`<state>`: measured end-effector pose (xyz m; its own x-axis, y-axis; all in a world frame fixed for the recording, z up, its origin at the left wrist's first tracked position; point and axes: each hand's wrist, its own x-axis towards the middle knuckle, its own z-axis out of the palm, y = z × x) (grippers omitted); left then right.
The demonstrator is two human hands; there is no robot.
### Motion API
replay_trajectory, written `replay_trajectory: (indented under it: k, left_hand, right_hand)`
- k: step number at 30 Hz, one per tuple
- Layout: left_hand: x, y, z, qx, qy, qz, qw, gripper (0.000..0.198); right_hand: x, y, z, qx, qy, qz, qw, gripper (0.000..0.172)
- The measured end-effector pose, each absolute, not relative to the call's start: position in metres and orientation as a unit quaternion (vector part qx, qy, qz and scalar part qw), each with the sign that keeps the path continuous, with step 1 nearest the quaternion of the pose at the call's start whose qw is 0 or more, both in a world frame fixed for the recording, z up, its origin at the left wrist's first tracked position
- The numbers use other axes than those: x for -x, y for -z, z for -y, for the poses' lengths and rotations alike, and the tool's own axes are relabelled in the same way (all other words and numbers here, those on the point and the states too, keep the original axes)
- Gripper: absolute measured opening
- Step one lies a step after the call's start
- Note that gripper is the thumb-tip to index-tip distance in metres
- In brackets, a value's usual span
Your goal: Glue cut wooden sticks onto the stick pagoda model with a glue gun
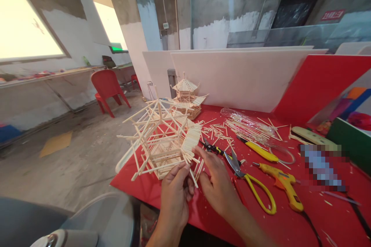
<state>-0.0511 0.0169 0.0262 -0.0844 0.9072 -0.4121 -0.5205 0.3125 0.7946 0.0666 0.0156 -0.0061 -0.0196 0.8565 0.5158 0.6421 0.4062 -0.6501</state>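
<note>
A pavilion-like frame of thin wooden sticks (162,139) stands at the near left edge of the red table. My left hand (176,189) is at its near right corner, thumb and fingers pinched together around something I cannot make out. Beside it my right hand (216,177) has its fingers apart, the index fingertip touching the slatted roof panel (191,139). A loose-ended stick slants down between the hands. Behind the frame stands a tiered stick pagoda (186,96).
On the red table (290,224) lie yellow-handled shears (261,193), a yellow glue gun (282,181), a yellow cutter (261,151), black pliers (214,148) and bagged sticks (249,125). White boards (237,81) stand behind; a grey round stool (107,220) is at lower left.
</note>
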Motion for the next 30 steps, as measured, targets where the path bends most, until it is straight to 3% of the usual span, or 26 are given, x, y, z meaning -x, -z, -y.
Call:
replay_trajectory:
  k: [30]
  left_hand:
    - [0.0504, -0.0282, -0.0162, -0.196, -0.550, -0.487, 0.650, 0.033]
  right_hand:
    - [-0.0663, 0.0054, -0.0149, 0.535, -0.124, 0.700, 0.457, 0.073]
